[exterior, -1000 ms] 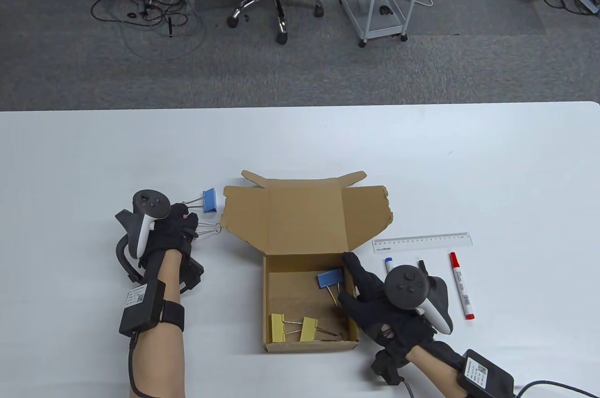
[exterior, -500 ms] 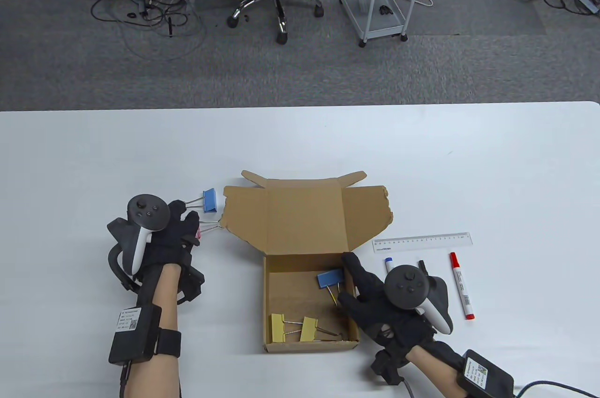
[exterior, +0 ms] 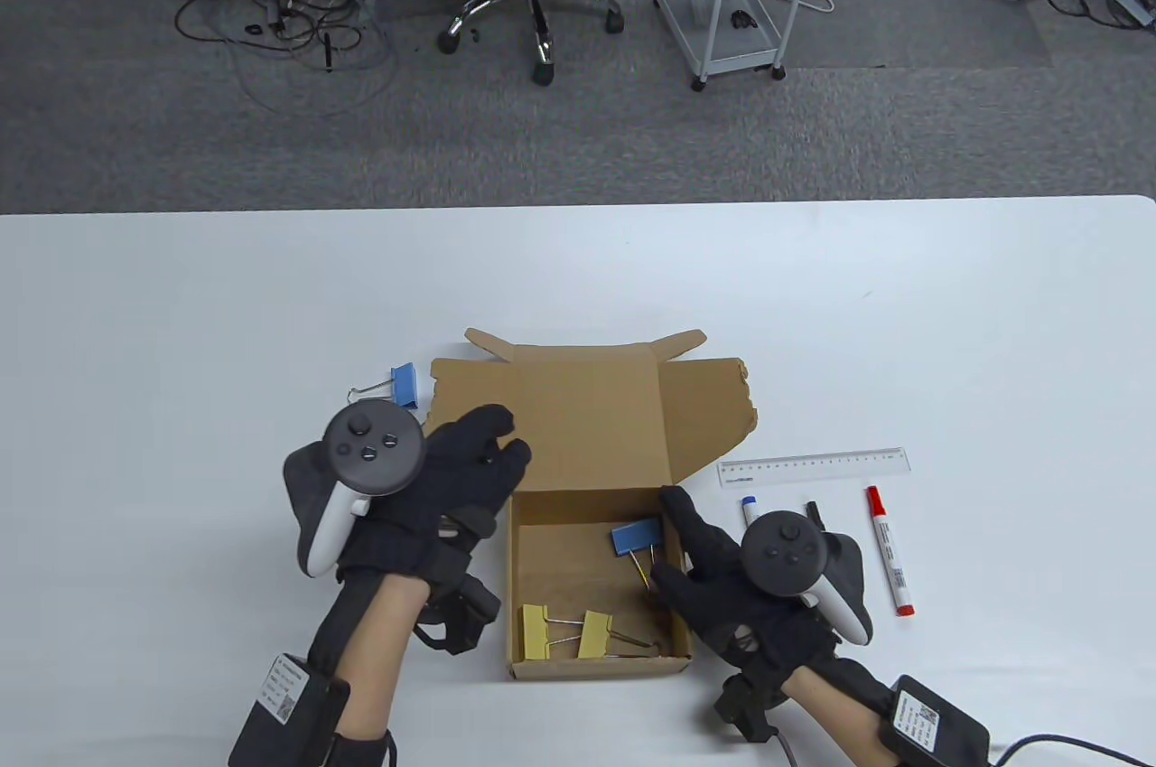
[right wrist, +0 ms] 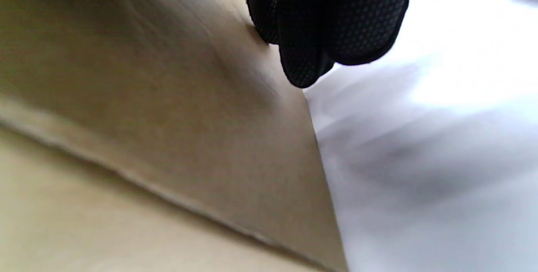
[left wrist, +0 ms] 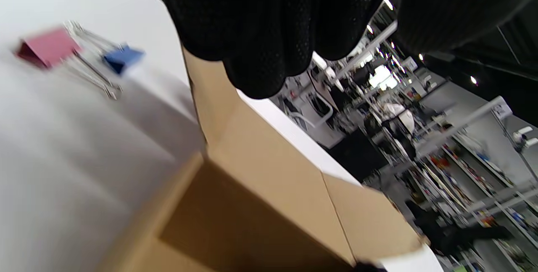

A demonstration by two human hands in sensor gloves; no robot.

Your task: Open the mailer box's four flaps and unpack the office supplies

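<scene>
mailer box (exterior: 596, 586): sits a bit toward 6 o'clock of the tabletop's (exterior: 903, 306) middle, lid and flaps all folded back toward 12, so the opening part looks done to me

still inside: one blue binder clip (exterior: 635, 537) at about 2 o'clock in the box, two yellow binder clips (exterior: 567, 631) down along the 6 o'clock wall

right hand (exterior: 722, 591): on the box's 3 o'clock wall, fingers lying fairly straight along the rim, thumb hooked over the edge. Seems to be just steadying it, not picking anything up

left hand (exterior: 433, 487): empty, fingers loose and spread, hovering at the box's 9 to 10 o'clock corner over the edge of the left flap

already out: blue clip (exterior: 405, 386) on the tabletop at 10 o'clock of the box, pink clip (left wrist: 47, 47) just beside it (only the left wrist view shows that one). Ruler (exterior: 813, 466), blue-capped marker (exterior: 750, 509) and red marker (exterior: 890, 564) at 3 o'clock

step: mid-unpack I'd say, left hand heading back for the next clip

next move: reach in past the 9 o'clock wall and pinch a clip by its body or wire handles, the yellow pair nearly touch so probably one at a time

vs a second ago: left hand was out at 9 o'clock setting the pink clip down, now it has swung over to the box. Right hand and box haven't budged
</scene>
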